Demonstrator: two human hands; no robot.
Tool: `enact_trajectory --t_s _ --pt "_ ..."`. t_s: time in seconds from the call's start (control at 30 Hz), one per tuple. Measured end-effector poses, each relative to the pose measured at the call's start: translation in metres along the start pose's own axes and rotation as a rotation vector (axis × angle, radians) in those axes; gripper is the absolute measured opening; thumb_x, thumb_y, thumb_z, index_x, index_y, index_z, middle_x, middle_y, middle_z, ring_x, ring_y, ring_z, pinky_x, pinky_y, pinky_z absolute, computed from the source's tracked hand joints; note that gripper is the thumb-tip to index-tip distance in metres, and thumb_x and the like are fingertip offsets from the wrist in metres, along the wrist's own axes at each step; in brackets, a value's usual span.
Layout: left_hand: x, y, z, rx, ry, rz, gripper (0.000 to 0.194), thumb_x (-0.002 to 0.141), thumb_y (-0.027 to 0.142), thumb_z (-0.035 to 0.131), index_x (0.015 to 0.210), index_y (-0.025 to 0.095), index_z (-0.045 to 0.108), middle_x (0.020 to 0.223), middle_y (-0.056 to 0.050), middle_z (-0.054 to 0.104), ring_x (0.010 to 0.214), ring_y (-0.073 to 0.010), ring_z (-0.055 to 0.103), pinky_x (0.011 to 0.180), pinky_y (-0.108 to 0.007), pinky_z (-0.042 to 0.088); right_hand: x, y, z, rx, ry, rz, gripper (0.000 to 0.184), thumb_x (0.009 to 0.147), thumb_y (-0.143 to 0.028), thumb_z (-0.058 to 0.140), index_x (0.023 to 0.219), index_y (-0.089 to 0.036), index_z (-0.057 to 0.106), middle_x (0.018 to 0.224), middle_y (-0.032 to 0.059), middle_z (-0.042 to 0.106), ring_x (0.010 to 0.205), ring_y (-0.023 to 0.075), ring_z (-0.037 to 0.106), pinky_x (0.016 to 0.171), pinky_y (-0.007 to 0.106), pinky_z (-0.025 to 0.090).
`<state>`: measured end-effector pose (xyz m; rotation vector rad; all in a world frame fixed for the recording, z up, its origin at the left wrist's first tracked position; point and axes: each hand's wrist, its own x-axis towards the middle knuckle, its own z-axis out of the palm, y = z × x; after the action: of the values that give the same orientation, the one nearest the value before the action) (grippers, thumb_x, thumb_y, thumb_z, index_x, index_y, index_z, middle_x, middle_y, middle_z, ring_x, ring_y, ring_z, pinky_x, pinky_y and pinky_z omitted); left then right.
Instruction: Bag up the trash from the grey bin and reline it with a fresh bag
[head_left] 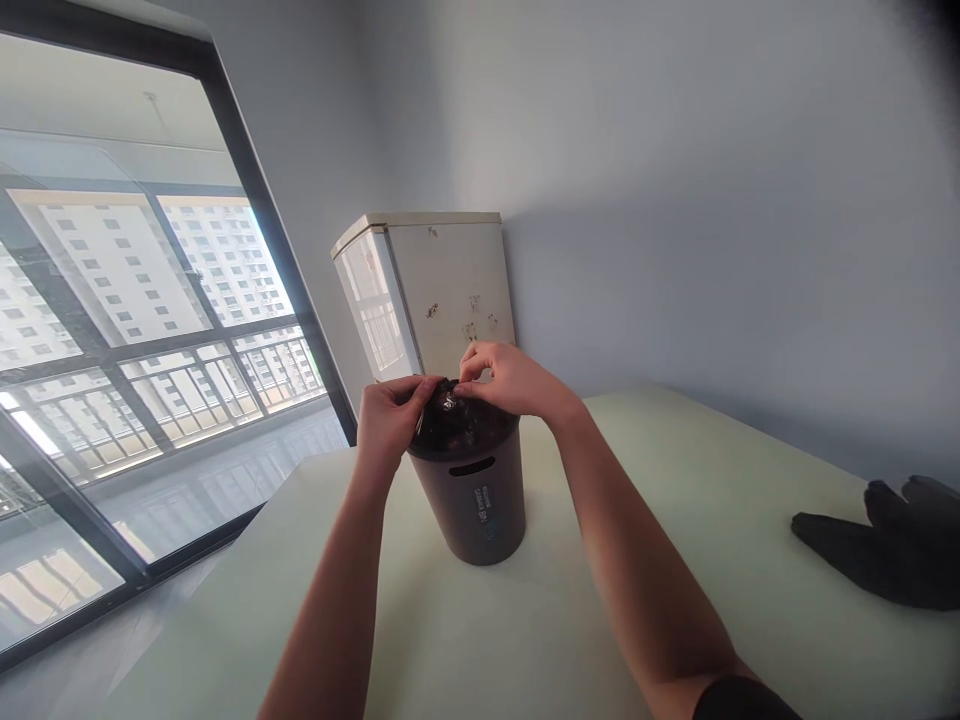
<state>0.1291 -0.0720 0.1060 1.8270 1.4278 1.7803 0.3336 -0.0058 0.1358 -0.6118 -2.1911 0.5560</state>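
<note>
A small dark grey bin with a slot handle stands on a pale table. A black shiny plastic bag bulges out of its top. My left hand is closed, pinching the bag's gathered plastic at the left of the rim. My right hand is closed too, pinching the bag's top near the middle, its fingertips close to the left hand's. Both forearms reach in from below.
A white box-like cabinet stands behind the bin against the grey wall. A black glove lies at the table's right edge. A large dark-framed window fills the left side.
</note>
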Motion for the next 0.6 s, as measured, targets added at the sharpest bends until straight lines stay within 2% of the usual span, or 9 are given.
enact_trajectory --t_s 0.17,0.33,0.47,0.6 --pt "0.004 -0.008 -0.004 0.079 0.051 -0.024 0.022 0.083 0.043 0.082 0.093 0.024 0.087 0.091 -0.007 0.083 0.089 -0.0274 0.078 0.076 -0.035 0.060 0.001 0.013 -0.002 -0.007 -0.034 0.131 0.016 0.085 -0.035 0.076 0.076 -0.021 0.073 0.104 0.0053 0.072 0.082 0.0180 0.062 0.071 0.031 0.045" --pt "0.010 -0.021 -0.012 0.185 0.081 -0.002 0.022 0.084 0.044 0.080 0.089 0.024 0.087 0.086 -0.007 0.082 0.083 -0.0269 0.078 0.066 -0.033 0.058 -0.003 0.027 -0.011 -0.108 -0.020 0.198 0.013 0.081 -0.033 0.077 0.074 -0.022 0.074 0.093 0.0061 0.073 0.072 0.0181 0.060 0.061 0.031 0.044" --pt "0.015 -0.032 -0.020 0.275 0.093 0.039 0.018 0.084 0.040 0.078 0.087 0.025 0.086 0.078 -0.005 0.081 0.078 -0.0266 0.077 0.067 -0.036 0.059 -0.009 0.033 -0.023 -0.167 -0.017 0.241 0.014 0.080 -0.032 0.076 0.071 -0.021 0.074 0.095 0.0071 0.074 0.071 0.0185 0.061 0.058 0.031 0.044" --pt "0.020 -0.041 -0.028 0.331 0.088 0.062 0.019 0.084 0.039 0.075 0.086 0.024 0.086 0.070 -0.004 0.078 0.066 -0.0239 0.073 0.060 -0.034 0.056 -0.014 0.039 -0.031 -0.215 -0.014 0.259 0.012 0.079 -0.030 0.076 0.070 -0.022 0.076 0.094 0.0065 0.074 0.067 0.0173 0.060 0.055 0.030 0.041"
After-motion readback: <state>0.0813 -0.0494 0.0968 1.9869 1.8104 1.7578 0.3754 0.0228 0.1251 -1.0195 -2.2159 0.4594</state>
